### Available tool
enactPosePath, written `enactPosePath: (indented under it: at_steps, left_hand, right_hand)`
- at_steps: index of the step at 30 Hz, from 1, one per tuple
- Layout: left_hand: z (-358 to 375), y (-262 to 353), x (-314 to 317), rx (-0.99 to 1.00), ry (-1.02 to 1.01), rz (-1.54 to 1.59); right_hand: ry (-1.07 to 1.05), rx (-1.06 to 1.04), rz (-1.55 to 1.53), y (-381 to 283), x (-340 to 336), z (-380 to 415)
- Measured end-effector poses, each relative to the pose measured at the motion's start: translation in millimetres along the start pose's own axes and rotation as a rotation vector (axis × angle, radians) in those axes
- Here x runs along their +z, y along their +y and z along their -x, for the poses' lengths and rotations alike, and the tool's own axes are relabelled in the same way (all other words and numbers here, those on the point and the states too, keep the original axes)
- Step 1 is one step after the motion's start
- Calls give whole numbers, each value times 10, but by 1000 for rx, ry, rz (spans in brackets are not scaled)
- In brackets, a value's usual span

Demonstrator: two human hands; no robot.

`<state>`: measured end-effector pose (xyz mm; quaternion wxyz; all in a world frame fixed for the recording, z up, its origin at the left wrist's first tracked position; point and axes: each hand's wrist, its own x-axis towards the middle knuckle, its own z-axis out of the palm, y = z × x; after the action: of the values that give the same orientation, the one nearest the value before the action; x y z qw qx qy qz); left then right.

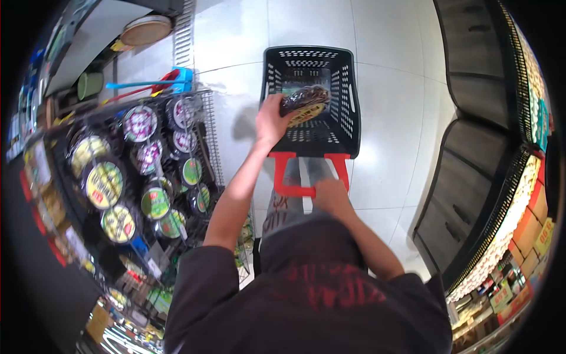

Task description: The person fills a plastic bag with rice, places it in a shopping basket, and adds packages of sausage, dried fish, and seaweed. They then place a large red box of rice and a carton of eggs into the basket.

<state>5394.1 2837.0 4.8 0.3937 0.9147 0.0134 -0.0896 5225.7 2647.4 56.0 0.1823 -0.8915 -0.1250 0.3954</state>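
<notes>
Over the black shopping basket [355, 127], my left hand [272, 122] grips a round, dark, plastic-wrapped package [306, 106] with a yellow printed label. The package is tilted, and its far side hangs above the basket's inside. Some clear or pale thing lies at the basket's far end, too unclear to name. Near my body, my right hand [331, 196] is closed around the red handle [295, 191] of the basket.
On the left, a wire rack [213, 141] holds several round packages with purple, green and yellow labels. A blue-and-red tool [181, 80] lies behind it. Dark shelving [463, 177] curves along the right. Pale tiled floor [389, 94] surrounds the basket.
</notes>
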Motion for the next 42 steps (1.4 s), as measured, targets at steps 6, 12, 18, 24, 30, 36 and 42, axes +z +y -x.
enactPosePath:
  at_steps: [6, 12, 18, 24, 30, 36, 42]
  left_hand:
    - [-1103, -1698, 2330, -51, -402, -327]
    - [-1577, -2563, 3759, 16, -611, -289]
    - [-1611, -3208, 4492, -115, -738, -379]
    - [-1392, -3394, 4527, -233, -564, -132]
    - [-1466, -2902, 3392, 76, -833, -484]
    - [-1372, -2058, 1726, 276, -970, -652]
    - [-206, -1056, -62, 146, -709, -400]
  right_hand:
    - [8, 28, -164, 73, 106, -95]
    - [89, -120, -71, 200, 211, -169]
    - [179, -32, -171, 159, 165, -343]
    - [169, -2, -99, 93, 114, -427]
    - [123, -86, -61, 65, 197, -286]
    - [-33, 14, -127, -17, 537, -53]
    - [-41, 5, 131, 52, 69, -83]
